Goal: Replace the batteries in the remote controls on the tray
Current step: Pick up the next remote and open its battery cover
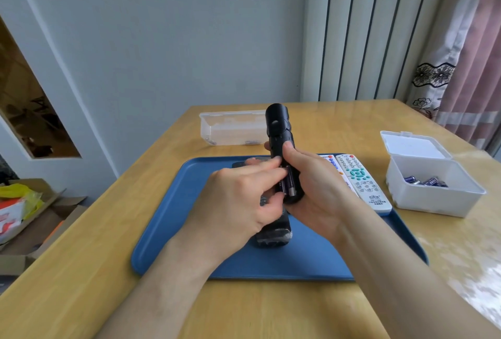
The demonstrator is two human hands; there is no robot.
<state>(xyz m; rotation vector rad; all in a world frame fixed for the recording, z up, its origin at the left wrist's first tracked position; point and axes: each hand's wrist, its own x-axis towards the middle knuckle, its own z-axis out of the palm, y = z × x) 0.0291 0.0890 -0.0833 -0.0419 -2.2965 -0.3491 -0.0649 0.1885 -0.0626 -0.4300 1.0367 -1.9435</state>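
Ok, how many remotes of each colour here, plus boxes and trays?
Black remotes: 2 (held remote, lying remote)
White remotes: 2 (teal-buttoned remote, half-hidden remote)
Plastic boxes: 2 (clear box, white battery box)
Blue tray: 1
Total: 7

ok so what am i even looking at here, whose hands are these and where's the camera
There is no machine here: these are a person's two bare hands, seen from one camera worn on the head, looking forward and down. The right hand grips a black remote upright, with its battery compartment open. The left hand pinches a battery in that compartment. Below them a blue tray lies on a wooden table, with a white remote and another dark remote on it. To the right stands a white box holding loose batteries; a clear box sits farther back.
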